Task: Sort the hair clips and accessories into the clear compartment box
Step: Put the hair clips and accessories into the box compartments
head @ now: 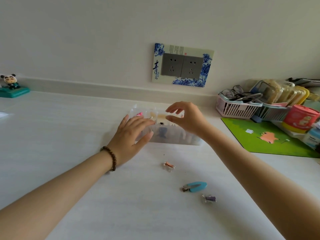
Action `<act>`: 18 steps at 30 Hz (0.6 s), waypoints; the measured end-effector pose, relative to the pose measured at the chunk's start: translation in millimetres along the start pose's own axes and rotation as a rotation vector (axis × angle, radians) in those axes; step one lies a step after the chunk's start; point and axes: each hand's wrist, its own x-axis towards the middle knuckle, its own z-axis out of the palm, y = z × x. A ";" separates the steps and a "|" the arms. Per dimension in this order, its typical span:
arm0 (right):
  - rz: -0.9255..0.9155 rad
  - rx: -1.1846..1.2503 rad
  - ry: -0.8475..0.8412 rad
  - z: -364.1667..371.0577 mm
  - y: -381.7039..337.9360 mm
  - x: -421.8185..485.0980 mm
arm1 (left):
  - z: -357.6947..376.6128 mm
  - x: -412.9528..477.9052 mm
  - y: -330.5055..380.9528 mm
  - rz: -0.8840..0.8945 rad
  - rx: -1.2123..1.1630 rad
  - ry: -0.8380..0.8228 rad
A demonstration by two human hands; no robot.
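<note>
Head view, nearest first: on the white tabletop point(72, 129) close to me lie three loose pieces, a small purple clip point(209, 199), just beyond it a long blue hair clip point(195, 186), and further on a little rose-gold clip point(168, 165), all apart from one another and from the box. Past them my left hand point(133, 135), with a brown bead bracelet point(110, 157) on the wrist, rests flat against the left end of the clear compartment box point(174, 137); its fingers are straight and spread, the thumb lying along the front wall, gripping nothing. My right hand point(185, 118) hovers over the middle of the box, fingers loosely curved with a gap between thumb and forefinger, and I see nothing held in that gap. Inside the box are blurred bits of pink, beige, black and blue in separate cells. To the right lies a green mat point(270, 135), then a pink basket point(237, 108) holding glasses point(232, 92) and a red tin point(300, 118). Far left stands a panda figure point(10, 84), and a double socket point(182, 64) is on the wall.
</note>
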 end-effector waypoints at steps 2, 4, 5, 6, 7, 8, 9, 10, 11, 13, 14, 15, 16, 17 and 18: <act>-0.033 0.069 0.045 -5.8 -3.2 -15.6 | 0.0 0.6 -0.8 0.000 -0.013 0.001; -0.056 0.150 -0.046 -14.4 -10.0 -37.6 | -0.2 0.8 -0.8 -0.002 -0.021 0.007; -0.063 0.167 -0.152 -17.4 -13.2 -49.4 | -0.3 0.9 -0.7 -0.002 -0.020 0.011; -0.063 0.169 -0.274 -18.3 -15.2 -60.1 | -0.4 1.1 -0.4 -0.001 -0.016 0.013; -0.054 0.161 -0.384 -16.8 -15.6 -69.4 | -0.7 1.1 0.0 0.000 -0.013 0.014; -0.040 0.145 -0.461 -13.0 -14.0 -76.5 | -0.6 0.8 0.1 0.001 -0.012 0.015; -0.026 0.125 -0.501 -8.6 -12.1 -81.5 | -0.6 0.6 0.3 0.002 -0.014 0.019; -0.015 0.104 -0.509 -3.7 -9.6 -84.5 | -0.4 0.3 0.3 0.002 -0.017 0.022; -0.010 0.094 -0.500 0.7 -7.6 -86.1 | -0.6 0.2 0.5 0.001 -0.019 0.023; -0.011 0.116 -0.473 7.5 -5.6 -86.5 | -0.9 0.2 0.7 -0.001 -0.021 0.023; -0.010 0.139 -0.461 9.5 -5.3 -86.5 | -1.1 0.5 0.8 -0.003 -0.022 0.022; -0.008 0.162 -0.450 11.1 -4.8 -86.5 | -1.2 0.6 1.0 -0.005 -0.024 0.021; -0.003 0.189 -0.442 12.1 -4.2 -86.8 | -1.4 0.7 0.9 -0.007 -0.027 0.020; -0.001 0.219 -0.440 12.9 -4.2 -87.5 | -1.7 0.4 0.8 -0.007 -0.029 0.018; -0.003 0.248 -0.443 13.5 -4.5 -88.3 | -1.8 0.2 0.5 -0.007 -0.029 0.016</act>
